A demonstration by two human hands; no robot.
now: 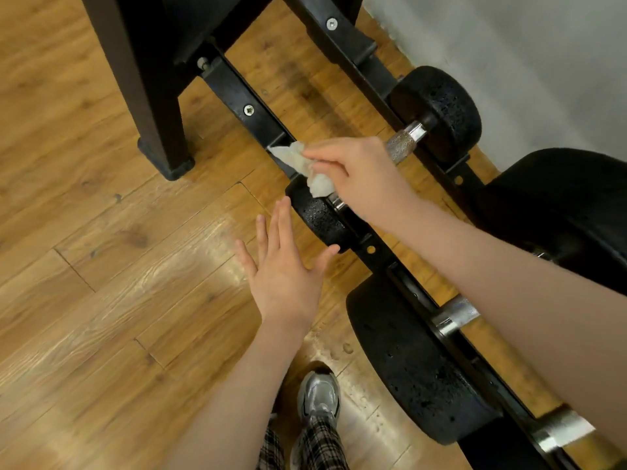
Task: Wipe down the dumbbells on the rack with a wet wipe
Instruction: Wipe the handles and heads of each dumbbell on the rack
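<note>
Head cam: right hand (356, 178) pinched a crumpled wipe (305, 167) and hid most of the small dumbbell's (437, 106) handle; left hand (285, 262) hovered flat, holding nothing.

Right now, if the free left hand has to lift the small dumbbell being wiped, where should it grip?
Probably the knurled steel handle of the small dumbbell, from above between the two rack rails. The bar bridges the rails; the right hand with the wipe covers its near part.

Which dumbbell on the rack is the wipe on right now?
The smallest dumbbell, at the far end of the row. The right hand holds the wipe at its near head; the bigger dumbbells lie untouched.
</note>
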